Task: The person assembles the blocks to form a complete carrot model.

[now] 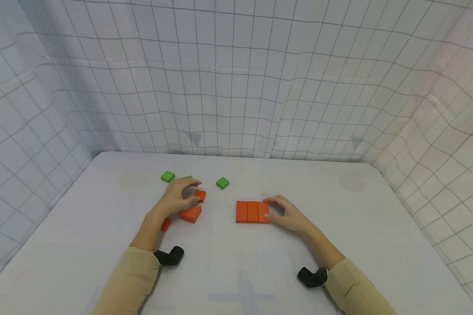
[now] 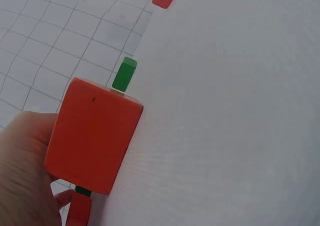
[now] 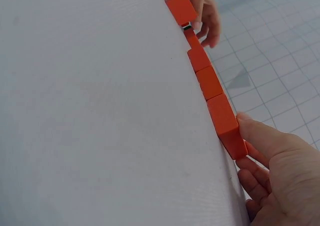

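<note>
Three orange blocks point(image 1: 252, 212) lie side by side, touching, in the head view. My right hand point(image 1: 289, 215) pinches the rightmost one at its ends; the right wrist view shows the thumb of that hand point(image 3: 282, 168) against this block point(image 3: 223, 117). My left hand point(image 1: 175, 200) is around a small orange block point(image 1: 200, 195), thumb beside it and fingers apart beyond it; whether they touch is unclear. Just below that hand sits a larger orange block point(image 1: 191, 214), which fills much of the left wrist view point(image 2: 95, 136), partly in front of the hand point(image 2: 25, 166).
Green blocks lie behind the left hand, one at the left point(image 1: 167, 176), one partly covered by its fingers point(image 1: 183, 178), and one farther right point(image 1: 222, 183). Another orange block point(image 1: 165, 224) is beside the left wrist. Grid-patterned curtains point(image 1: 240, 87) surround the white table point(image 1: 228, 258).
</note>
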`<state>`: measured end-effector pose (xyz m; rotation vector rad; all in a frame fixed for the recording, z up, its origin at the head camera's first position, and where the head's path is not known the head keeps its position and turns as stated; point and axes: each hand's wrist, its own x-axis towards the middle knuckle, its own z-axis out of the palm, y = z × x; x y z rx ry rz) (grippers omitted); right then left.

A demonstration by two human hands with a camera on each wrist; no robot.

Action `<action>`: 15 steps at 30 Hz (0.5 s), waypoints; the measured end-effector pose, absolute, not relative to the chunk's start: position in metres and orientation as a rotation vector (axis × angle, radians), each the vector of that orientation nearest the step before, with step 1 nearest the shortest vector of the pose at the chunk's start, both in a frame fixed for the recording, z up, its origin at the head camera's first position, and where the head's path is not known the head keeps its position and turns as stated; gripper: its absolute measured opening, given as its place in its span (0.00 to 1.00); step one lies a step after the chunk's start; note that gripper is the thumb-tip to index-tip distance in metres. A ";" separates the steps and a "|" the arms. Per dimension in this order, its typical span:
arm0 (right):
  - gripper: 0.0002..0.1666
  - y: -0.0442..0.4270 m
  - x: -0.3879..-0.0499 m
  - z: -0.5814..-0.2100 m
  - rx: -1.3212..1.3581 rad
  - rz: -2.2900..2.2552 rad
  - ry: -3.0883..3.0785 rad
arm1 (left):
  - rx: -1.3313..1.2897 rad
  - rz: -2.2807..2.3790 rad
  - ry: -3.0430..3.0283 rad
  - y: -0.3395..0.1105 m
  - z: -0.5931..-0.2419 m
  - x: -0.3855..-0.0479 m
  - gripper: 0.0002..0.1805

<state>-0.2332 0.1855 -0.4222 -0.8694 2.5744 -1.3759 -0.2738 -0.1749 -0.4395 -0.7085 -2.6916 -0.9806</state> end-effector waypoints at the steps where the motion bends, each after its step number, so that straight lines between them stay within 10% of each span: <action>1: 0.26 0.185 -0.233 -0.422 -0.868 -1.378 2.572 | -0.712 -0.971 -2.694 -0.176 -0.441 -0.274 0.23; 15: 0.26 0.186 -0.233 -0.422 -0.872 -1.371 2.572 | -0.705 -0.824 -2.744 -0.179 -0.446 -0.274 0.19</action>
